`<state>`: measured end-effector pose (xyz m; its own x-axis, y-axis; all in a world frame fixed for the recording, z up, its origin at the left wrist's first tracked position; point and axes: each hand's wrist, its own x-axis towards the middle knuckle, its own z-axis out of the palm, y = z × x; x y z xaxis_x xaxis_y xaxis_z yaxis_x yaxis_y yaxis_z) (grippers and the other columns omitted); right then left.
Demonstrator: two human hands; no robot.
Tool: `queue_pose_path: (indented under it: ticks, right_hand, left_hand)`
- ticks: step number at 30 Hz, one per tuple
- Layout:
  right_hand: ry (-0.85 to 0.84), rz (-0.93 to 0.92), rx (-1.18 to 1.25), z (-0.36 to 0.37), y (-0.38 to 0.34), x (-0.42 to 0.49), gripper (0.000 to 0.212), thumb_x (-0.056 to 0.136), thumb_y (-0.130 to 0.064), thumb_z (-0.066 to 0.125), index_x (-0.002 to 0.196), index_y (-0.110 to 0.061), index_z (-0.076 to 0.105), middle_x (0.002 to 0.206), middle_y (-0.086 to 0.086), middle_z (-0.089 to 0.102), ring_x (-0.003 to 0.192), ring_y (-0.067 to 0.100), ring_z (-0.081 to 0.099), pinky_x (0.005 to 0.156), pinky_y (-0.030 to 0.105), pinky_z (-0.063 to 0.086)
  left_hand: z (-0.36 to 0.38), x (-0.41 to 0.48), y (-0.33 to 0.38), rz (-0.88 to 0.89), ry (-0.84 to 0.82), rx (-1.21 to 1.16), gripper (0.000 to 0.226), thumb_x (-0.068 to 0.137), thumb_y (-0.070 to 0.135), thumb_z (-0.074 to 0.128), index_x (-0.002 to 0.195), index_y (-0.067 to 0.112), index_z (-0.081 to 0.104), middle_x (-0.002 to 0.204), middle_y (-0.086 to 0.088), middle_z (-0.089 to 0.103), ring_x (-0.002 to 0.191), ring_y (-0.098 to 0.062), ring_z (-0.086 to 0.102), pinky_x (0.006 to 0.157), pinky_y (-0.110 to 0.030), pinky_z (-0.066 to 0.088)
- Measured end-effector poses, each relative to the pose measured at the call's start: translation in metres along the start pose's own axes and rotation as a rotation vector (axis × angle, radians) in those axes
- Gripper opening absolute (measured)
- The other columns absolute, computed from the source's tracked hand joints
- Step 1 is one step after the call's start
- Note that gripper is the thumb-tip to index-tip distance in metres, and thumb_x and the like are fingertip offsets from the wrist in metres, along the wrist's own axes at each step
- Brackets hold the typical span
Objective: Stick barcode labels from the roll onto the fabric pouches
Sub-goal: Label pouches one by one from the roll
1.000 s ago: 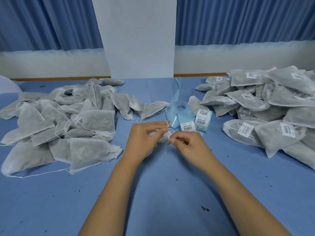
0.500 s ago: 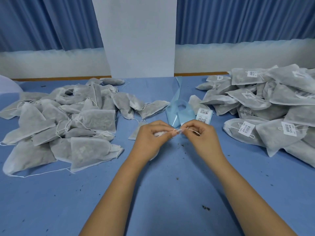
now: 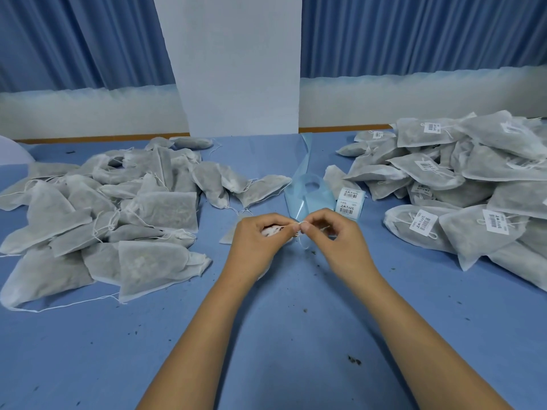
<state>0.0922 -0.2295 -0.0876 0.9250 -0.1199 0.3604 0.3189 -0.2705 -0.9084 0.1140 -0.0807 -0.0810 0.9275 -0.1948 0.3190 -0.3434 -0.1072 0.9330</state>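
Head: gauzy pouch (image 3: 270, 231), looped drawstring (image 3: 302, 245)

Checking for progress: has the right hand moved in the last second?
Yes. The right hand shifted away from the person, closer to the label roll.

Two hands, the left hand (image 3: 257, 241) and the right hand (image 3: 340, 241); one pouch (image 3: 270, 231) and one string (image 3: 302, 241) held in them; two heaps of pouches, the left heap (image 3: 118, 214) and the right heap (image 3: 473, 187), each well over a dozen and too overlapped to count exactly; at least eight labels (image 3: 423, 221) showing on the right heap; one label roll (image 3: 349, 202); one backing strip (image 3: 305, 161); two curtains (image 3: 83, 39); one pillar (image 3: 236, 63); one table (image 3: 266, 335).
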Motion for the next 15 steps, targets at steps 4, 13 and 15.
queue_pose_path:
  ticks: [4, 13, 15]
  right_hand:
    - [0.015, -0.103, -0.098, -0.0014, 0.0, -0.0004, 0.017, 0.086, -0.007, 0.066, 0.074, -0.019, 0.065, 0.072, -0.014, 0.061, 0.066, 0.003, 0.048, 0.065, 0.019, 0.037]
    - [0.188, -0.346, -0.166, -0.0053, -0.0041, -0.0032, 0.012, 0.078, -0.015, 0.075, 0.08, -0.011, 0.064, 0.079, -0.002, 0.062, 0.072, 0.014, 0.053, 0.072, 0.024, 0.041]
    - [0.166, -0.43, -0.28, -0.002, -0.0036, -0.0047, 0.013, 0.077, -0.015, 0.078, 0.076, -0.008, 0.067, 0.076, -0.001, 0.063, 0.071, 0.018, 0.054, 0.072, 0.033, 0.045]
  left_hand:
    - [0.001, 0.0002, 0.0048, -0.081, -0.046, -0.09, 0.022, 0.087, 0.003, 0.067, 0.07, 0.016, 0.074, 0.066, 0.007, 0.071, 0.065, 0.003, 0.063, 0.064, -0.005, 0.043]
    - [0.0029, -0.0002, 0.0067, -0.167, 0.028, -0.224, 0.014, 0.085, 0.0, 0.066, 0.074, -0.001, 0.074, 0.062, 0.004, 0.069, 0.058, 0.002, 0.061, 0.059, -0.006, 0.043]
    - [0.0034, -0.0007, 0.0059, -0.182, 0.007, -0.187, 0.018, 0.086, 0.002, 0.066, 0.072, 0.008, 0.076, 0.064, 0.003, 0.07, 0.057, 0.003, 0.06, 0.059, -0.006, 0.042]
